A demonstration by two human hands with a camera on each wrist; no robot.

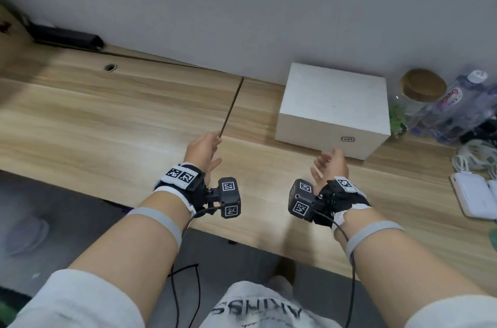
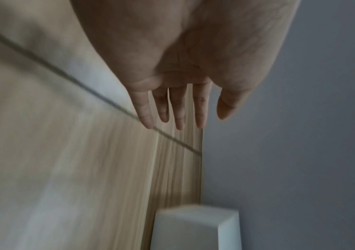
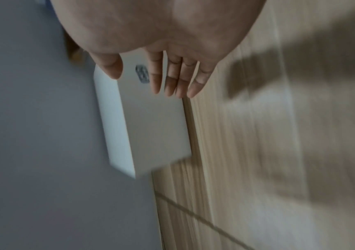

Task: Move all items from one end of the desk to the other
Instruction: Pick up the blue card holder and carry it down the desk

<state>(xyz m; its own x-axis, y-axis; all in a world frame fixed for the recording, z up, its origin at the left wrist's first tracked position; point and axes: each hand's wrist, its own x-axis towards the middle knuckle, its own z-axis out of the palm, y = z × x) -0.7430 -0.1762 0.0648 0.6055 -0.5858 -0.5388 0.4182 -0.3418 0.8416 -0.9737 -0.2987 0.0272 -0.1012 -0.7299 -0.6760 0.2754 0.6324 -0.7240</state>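
Note:
A white box (image 1: 333, 110) with a small label on its front stands on the wooden desk (image 1: 121, 118) against the wall, right of the desk seam. Both my hands hover above the desk with palms facing each other and straight fingers, holding nothing. My left hand (image 1: 205, 147) is over the seam, left of the box (image 2: 196, 228). My right hand (image 1: 329, 163) is just in front of the box's near face, not touching it. In the right wrist view the fingers (image 3: 172, 79) point along the box (image 3: 149, 121) front.
Right of the box stand a cork-lidded glass jar (image 1: 419, 96) and a plastic water bottle (image 1: 454, 107). White chargers and cables (image 1: 476, 185) lie at the right edge. A black power strip (image 1: 64, 36) sits at the back left, near a cable hole (image 1: 109, 67).

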